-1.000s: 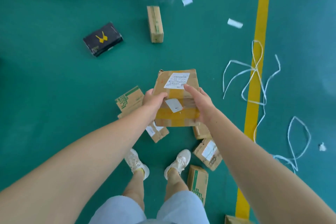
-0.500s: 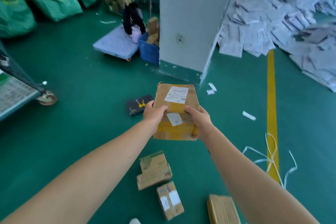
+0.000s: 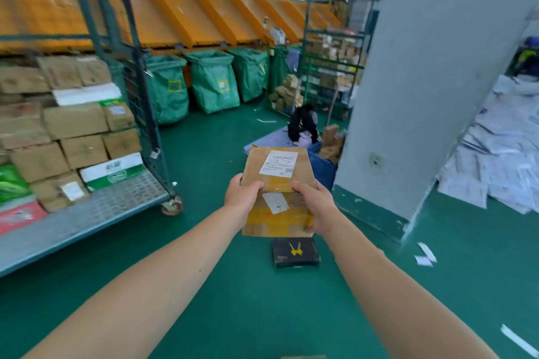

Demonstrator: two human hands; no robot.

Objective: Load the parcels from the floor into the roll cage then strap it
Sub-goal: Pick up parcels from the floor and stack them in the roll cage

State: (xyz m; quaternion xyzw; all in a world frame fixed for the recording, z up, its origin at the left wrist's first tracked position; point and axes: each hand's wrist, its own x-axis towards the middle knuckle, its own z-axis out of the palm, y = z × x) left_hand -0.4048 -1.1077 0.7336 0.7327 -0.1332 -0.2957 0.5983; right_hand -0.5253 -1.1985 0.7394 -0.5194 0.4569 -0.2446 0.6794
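Roll cage (image 3: 112,202) partly beyond left edge; label (image 3: 278,164) on parcel (image 3: 277,221) illegible.

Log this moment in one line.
left hand: grips parcel | right hand: grips parcel | roll cage: part-loaded | black box: on floor

the pillar (image 3: 437,81) stands right of the middle. just left of its foot a parcel (image 3: 277,166) is held off the floor, the left hand (image 3: 243,194) gripping its left edge, the right hand (image 3: 316,207) its right edge. a flat box (image 3: 294,252) lies on the floor under the parcel. well left of the pillar stands the roll cage (image 3: 140,102), cartons (image 3: 75,121) stacked on its deck. behind the pillar's left side sit a crate (image 3: 322,170) and a low trolley (image 3: 269,137); farther back, sacks (image 3: 214,83) in a row under sloping chutes (image 3: 210,20). right of the pillar lies a heap of flat mailers (image 3: 501,154)
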